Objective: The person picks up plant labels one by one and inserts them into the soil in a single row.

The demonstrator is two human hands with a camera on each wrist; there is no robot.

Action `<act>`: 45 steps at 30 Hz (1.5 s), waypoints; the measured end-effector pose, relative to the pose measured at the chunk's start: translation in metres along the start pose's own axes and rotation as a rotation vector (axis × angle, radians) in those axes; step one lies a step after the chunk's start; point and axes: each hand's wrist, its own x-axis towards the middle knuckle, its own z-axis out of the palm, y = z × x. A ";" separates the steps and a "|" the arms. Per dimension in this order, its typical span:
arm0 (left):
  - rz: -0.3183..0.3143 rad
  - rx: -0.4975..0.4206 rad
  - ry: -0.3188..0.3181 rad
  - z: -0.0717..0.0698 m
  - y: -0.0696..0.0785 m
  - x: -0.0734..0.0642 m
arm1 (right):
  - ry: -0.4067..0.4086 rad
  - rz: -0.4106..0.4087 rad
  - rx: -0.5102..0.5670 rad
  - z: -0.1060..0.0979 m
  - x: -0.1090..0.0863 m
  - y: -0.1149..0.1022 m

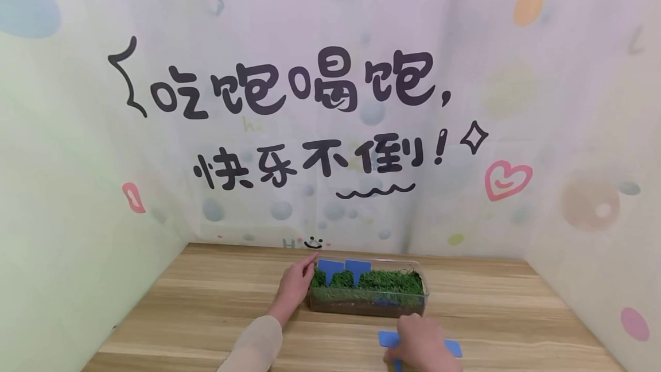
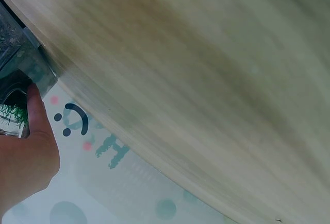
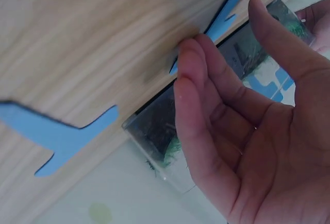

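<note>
In the head view a clear plastic box (image 1: 369,306) of green grass (image 1: 392,283) over brown soil stands on the table. One blue T-shaped plant label (image 1: 330,268) and a second label (image 1: 357,268) stand upright in its left part. My left hand (image 1: 295,286) rests on the box's left end, fingers extended along it. My right hand (image 1: 420,340) is low over flat blue labels in front of the box. The right wrist view shows its fingers gently bent, fingertips at one label (image 3: 221,26), thumb held apart. Another label (image 3: 62,136) lies nearby.
The wood-grain table (image 1: 217,303) meets a printed cloth backdrop (image 1: 310,217) behind the box. Cloth walls also rise at the left and right sides of the table.
</note>
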 end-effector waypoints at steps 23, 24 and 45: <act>-0.007 0.000 0.003 0.000 0.003 0.001 | -0.138 -0.082 0.306 0.007 0.014 0.012; -0.006 0.002 0.003 -0.001 0.003 0.000 | -0.153 -0.096 0.336 0.007 0.015 0.015; -0.005 0.010 0.002 -0.001 0.003 -0.001 | -0.314 -0.210 0.956 -0.002 0.022 0.030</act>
